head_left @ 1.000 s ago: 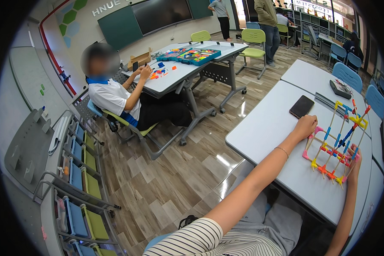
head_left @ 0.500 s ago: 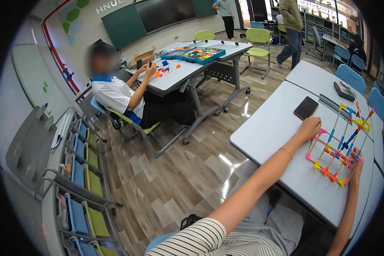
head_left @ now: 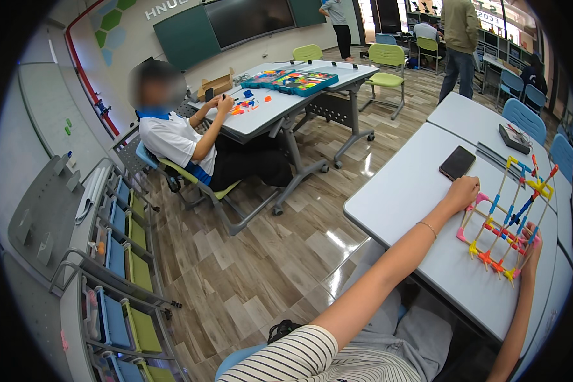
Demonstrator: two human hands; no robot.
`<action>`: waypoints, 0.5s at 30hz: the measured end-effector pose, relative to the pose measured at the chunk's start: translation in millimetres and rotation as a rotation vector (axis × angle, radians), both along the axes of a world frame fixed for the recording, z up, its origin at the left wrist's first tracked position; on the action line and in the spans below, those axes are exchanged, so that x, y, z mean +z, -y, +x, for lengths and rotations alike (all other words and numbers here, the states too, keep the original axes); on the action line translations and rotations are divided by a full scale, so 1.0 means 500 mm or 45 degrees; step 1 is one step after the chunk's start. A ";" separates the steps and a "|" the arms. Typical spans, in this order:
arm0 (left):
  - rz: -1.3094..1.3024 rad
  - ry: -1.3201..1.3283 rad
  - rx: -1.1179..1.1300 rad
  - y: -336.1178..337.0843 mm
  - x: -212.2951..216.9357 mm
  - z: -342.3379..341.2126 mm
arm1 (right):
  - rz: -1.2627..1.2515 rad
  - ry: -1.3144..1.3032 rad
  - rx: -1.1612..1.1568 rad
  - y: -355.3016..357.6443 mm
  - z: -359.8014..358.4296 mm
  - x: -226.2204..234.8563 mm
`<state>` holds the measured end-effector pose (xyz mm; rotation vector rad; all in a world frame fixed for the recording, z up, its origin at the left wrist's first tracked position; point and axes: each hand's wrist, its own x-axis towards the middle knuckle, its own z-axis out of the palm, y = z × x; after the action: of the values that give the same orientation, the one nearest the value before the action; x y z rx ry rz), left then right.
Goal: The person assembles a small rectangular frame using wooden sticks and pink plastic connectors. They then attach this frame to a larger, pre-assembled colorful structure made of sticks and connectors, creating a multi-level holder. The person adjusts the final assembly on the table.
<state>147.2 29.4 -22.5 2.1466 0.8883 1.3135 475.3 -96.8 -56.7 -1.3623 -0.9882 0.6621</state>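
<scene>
On the white table at right stands a frame model [head_left: 495, 242] of thin wooden sticks joined by pink, yellow, orange, red and blue plastic connectors. My left hand [head_left: 463, 193] is curled at its left upper corner, by a pink connector; its fingertips are partly hidden. Against the model's right side, my right hand [head_left: 531, 247] has its fingers around the sticks near a pink connector. A black smartphone [head_left: 457, 163] lies flat just beyond my left hand.
A dark box with thin wires [head_left: 514, 138] sits farther back on the white table [head_left: 388, 197]. Across the floor, a seated person [head_left: 178, 137] handles small pieces at another table [head_left: 270, 111], which bears a teal case [head_left: 307, 83]. Shelves with blue and green bins [head_left: 130, 274] line the left.
My hands and the model stay nearly in place. In the background, a walking person has moved to the right, and someone seated behind has come into sight.
</scene>
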 end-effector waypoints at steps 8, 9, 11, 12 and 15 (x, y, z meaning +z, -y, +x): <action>0.048 -0.018 0.034 -0.001 -0.002 0.004 | 0.013 -0.017 -0.013 0.010 -0.011 0.005; 0.043 -0.016 0.038 -0.001 -0.003 0.002 | 0.004 -0.009 -0.014 0.013 -0.019 0.010; 0.038 -0.012 0.037 0.000 -0.003 0.001 | 0.012 0.014 -0.047 0.008 -0.019 0.005; 0.037 -0.010 0.033 0.001 -0.002 0.002 | 0.017 0.027 -0.067 0.009 -0.017 0.003; 0.050 -0.019 0.039 0.000 -0.001 0.001 | 0.018 -0.006 -0.023 0.008 -0.012 0.003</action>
<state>147.8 29.1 -23.1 2.1838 0.9117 1.3424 469.2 -100.8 -55.4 -1.3549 -0.9739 0.6435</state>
